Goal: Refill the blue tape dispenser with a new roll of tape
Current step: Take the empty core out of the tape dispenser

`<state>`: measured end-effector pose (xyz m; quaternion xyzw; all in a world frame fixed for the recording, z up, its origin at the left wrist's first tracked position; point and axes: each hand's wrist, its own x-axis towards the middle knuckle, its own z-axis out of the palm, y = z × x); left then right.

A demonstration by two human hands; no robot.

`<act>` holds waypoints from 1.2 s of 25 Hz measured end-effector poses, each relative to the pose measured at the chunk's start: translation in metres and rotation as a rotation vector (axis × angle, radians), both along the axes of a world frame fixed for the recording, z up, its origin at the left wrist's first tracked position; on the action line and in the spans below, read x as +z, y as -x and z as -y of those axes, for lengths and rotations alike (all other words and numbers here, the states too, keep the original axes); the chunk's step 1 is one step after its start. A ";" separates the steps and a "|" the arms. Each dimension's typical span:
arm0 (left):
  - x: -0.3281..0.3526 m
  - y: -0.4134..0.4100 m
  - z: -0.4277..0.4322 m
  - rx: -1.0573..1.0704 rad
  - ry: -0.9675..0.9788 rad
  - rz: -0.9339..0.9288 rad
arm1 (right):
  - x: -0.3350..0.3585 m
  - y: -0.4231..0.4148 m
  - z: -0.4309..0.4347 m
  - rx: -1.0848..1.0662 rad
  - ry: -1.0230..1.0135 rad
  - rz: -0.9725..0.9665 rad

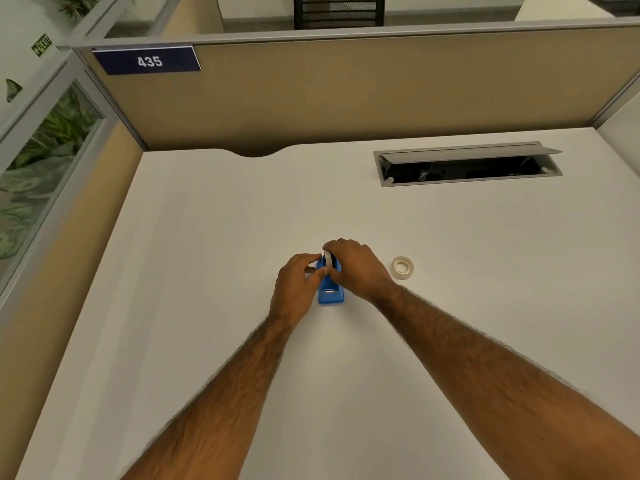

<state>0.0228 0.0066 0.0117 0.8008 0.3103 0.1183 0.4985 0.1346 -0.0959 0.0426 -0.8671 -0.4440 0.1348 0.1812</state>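
While the blue tape dispenser (330, 289) stands near the middle of the white desk (214, 237), we see both hands closed around its upper part. Our left hand (294, 282) grips its left side, and our right hand (353, 265) pinches the white tape roll (327, 257) seated in its top. A second tape roll (402, 267) lies flat just right of the dispenser, apart from our right hand.
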 end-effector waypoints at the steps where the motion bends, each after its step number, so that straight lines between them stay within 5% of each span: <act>1: 0.002 -0.001 0.001 0.029 -0.011 0.012 | 0.002 0.000 0.001 -0.006 -0.020 -0.008; 10: 0.031 -0.021 0.018 0.286 0.115 0.150 | 0.017 0.010 -0.011 -0.132 -0.229 -0.212; 17: 0.039 -0.028 0.010 0.404 0.404 0.211 | 0.024 0.010 -0.011 -0.221 -0.344 -0.204; 30: 0.023 -0.094 -0.046 0.501 0.368 0.111 | 0.002 -0.018 -0.003 -0.387 -0.258 -0.207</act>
